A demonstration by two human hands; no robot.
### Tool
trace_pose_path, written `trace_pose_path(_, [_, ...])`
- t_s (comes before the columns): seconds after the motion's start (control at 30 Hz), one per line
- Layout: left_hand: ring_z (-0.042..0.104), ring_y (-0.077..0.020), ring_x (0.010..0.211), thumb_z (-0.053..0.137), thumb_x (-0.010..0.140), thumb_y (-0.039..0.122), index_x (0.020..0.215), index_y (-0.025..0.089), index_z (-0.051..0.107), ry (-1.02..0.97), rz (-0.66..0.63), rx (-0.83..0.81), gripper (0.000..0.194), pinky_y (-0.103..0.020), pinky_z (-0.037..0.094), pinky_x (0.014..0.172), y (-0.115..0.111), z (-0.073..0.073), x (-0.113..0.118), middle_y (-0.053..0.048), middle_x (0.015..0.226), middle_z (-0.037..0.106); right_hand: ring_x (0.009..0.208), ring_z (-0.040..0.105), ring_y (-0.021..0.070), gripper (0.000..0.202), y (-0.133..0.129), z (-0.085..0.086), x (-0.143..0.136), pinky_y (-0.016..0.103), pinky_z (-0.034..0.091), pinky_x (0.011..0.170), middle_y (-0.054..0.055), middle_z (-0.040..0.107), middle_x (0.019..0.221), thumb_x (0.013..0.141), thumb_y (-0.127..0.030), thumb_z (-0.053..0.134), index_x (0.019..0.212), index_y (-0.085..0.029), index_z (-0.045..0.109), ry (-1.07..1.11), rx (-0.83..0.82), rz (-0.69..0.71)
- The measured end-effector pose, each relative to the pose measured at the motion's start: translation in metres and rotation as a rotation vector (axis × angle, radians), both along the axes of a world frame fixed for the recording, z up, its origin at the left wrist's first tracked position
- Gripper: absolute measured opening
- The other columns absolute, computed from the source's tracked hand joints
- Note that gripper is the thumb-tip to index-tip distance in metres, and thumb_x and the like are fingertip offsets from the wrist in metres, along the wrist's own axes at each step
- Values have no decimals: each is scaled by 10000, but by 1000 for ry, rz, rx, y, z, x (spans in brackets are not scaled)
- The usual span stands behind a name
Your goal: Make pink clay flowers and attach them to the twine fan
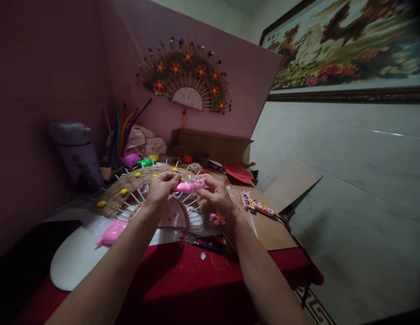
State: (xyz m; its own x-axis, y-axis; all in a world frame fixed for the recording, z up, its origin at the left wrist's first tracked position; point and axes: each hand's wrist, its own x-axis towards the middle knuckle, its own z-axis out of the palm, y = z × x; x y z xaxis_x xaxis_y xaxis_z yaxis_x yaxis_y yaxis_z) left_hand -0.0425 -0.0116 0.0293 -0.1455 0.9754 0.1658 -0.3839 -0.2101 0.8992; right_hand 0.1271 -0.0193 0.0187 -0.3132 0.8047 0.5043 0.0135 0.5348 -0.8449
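Observation:
Both hands hold a clear plastic packet of bright pink modelling clay above the table. My left hand pinches its left end between thumb and fingers. At the right end, my right hand is closed on the packet. Beneath them lies a half-round fan of twine and thin sticks, dotted with yellow pieces along its band; my hands hide part of it. A second pink packet rests left of my left forearm. Beside my right wrist sits a small pink flower with a yellow centre.
Dark-handled scissors lie near the front on the red cloth. A glue gun with a patterned body rests on cardboard at right. A purple bottle stands at left. A finished fan hangs on the pink board.

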Motion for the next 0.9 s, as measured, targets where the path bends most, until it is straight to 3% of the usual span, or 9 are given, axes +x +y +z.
trace_pose_path(0.37, [380,-51,349,736,489,268,566,150,546,13,44,-108,237,-167,258,336,-7,6,1,53,435,487,827,509,139,248,-4,7,-1,267,427,702,21,545,909,713,-370,710,882,-192,673,-54,-33,82])
trace_pose_path(0.63, [318,-45,284,664,602,262,576,167,513,93,90,-50,181,-171,191,294,-11,5,11,78,385,431,764,485,131,234,-4,5,-2,266,404,667,13,531,800,763,-389,652,709,-162,644,-143,33,1])
trace_pose_path(0.9, [314,-45,278,689,592,288,573,174,505,109,63,-79,218,-176,172,296,-9,3,10,69,390,458,757,507,138,244,-4,4,-4,261,420,620,16,565,822,691,-417,714,798,-198,706,-104,-56,54])
